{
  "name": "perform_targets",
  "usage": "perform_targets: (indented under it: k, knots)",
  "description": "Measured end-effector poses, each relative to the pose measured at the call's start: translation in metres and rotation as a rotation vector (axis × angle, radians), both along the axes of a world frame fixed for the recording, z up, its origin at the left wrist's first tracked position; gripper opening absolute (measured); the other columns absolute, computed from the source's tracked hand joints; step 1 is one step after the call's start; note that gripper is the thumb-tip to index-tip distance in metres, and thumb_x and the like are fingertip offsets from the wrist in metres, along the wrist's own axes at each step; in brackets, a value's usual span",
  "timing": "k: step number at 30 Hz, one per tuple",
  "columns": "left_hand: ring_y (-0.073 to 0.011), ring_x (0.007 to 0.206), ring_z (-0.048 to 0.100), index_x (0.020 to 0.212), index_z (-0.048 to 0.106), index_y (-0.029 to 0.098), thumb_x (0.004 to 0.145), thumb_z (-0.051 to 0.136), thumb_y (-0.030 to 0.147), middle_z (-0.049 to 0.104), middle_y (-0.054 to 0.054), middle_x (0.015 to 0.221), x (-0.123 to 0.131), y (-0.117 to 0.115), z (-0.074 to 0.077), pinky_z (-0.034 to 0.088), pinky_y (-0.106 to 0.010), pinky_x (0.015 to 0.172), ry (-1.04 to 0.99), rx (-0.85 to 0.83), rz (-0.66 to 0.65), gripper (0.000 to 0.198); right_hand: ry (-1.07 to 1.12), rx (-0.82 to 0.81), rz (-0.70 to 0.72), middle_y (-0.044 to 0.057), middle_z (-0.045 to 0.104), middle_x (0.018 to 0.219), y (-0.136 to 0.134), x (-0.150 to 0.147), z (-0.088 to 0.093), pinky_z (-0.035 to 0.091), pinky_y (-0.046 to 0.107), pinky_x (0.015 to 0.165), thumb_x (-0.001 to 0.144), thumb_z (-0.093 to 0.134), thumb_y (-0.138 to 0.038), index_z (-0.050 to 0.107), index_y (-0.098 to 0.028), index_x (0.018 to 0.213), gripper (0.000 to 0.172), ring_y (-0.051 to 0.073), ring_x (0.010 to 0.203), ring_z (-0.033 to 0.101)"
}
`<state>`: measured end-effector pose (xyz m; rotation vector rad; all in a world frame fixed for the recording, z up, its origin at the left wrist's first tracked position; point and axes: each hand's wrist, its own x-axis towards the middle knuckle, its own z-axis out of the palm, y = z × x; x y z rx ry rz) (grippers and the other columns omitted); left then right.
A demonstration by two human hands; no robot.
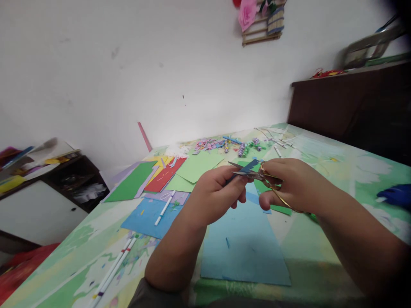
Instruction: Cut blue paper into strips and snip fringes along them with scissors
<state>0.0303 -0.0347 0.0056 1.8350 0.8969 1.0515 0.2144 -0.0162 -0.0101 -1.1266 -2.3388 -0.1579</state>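
Observation:
My left hand [221, 190] pinches a narrow dark blue paper strip [251, 166] whose upper end has a fringed, cut edge. In my right hand [285, 184] are gold-handled scissors [257, 174], with their blades parted and crossing the strip close to my left fingertips. My right thumb and fingers are at the handle loops. Below both hands lies a light blue sheet [244, 248] with small blue scraps on it. Part of a green sheet [282, 209] shows behind the scissors.
Red card [165, 174], light green sheets [199, 167], a green sheet [131, 182] and a blue sheet [138, 220] lie to the left. White markers [112, 269] are at the front left. Paper scraps [208, 144] and curled strips [245, 149] lie towards the wall. A blue object [396, 196] is far right.

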Motion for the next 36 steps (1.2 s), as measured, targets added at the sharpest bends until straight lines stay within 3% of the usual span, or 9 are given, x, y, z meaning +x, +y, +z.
perform_targets:
  k: [10, 18, 26, 32, 36]
  knots:
    - [-0.0058, 0.046, 0.043, 0.06, 0.053, 0.015, 0.076, 0.041, 0.017, 0.045, 0.004, 0.047, 0.0005, 0.0001, 0.0033, 0.037, -0.019, 0.048, 0.147, 0.218, 0.082, 0.021, -0.032, -0.089, 0.07, 0.001, 0.045, 0.063, -0.0003, -0.001, -0.0014, 0.025, 0.023, 0.05, 0.068, 0.029, -0.073, 0.04, -0.018, 0.064, 0.056, 0.012, 0.052, 0.036]
    - [-0.0055, 0.047, 0.044, 0.061, 0.053, 0.015, 0.078, 0.041, 0.016, 0.047, 0.004, 0.049, 0.0006, -0.0018, 0.002, 0.037, -0.019, 0.048, 0.184, 0.304, 0.103, 0.02, -0.034, -0.096, 0.062, 0.001, 0.044, 0.06, -0.0029, -0.004, -0.001, 0.025, 0.024, 0.05, 0.07, 0.029, -0.071, 0.04, -0.018, 0.062, 0.055, 0.012, 0.052, 0.036]
    - [-0.0039, 0.04, 0.04, 0.066, 0.054, 0.015, 0.078, 0.041, 0.017, 0.045, 0.005, 0.046, 0.001, -0.0043, 0.0005, 0.034, -0.018, 0.043, 0.125, 0.227, 0.093, 0.019, -0.063, 0.012, -0.006, 0.0, 0.042, 0.055, -0.0053, -0.007, -0.0022, 0.024, 0.023, 0.047, 0.071, 0.035, -0.067, 0.044, -0.018, 0.062, 0.051, 0.013, 0.051, 0.037]
    - [-0.0031, 0.036, 0.039, 0.068, 0.052, 0.015, 0.078, 0.043, 0.019, 0.044, 0.007, 0.042, -0.0011, -0.0041, 0.001, 0.032, -0.015, 0.038, 0.011, 0.021, -0.037, 0.014, -0.064, 0.039, -0.05, 0.0, 0.042, 0.053, -0.008, -0.0064, 0.0005, 0.024, 0.023, 0.046, 0.069, 0.036, -0.069, 0.039, -0.019, 0.056, 0.052, 0.013, 0.05, 0.038]
    - [-0.0027, 0.035, 0.04, 0.069, 0.052, 0.016, 0.079, 0.043, 0.021, 0.045, 0.007, 0.042, -0.0015, -0.0035, 0.0017, 0.033, -0.015, 0.039, -0.035, -0.025, -0.073, 0.015, -0.056, 0.042, -0.056, 0.0, 0.041, 0.053, -0.0078, -0.004, 0.0017, 0.023, 0.023, 0.046, 0.066, 0.039, -0.07, 0.039, -0.019, 0.055, 0.052, 0.012, 0.049, 0.036]
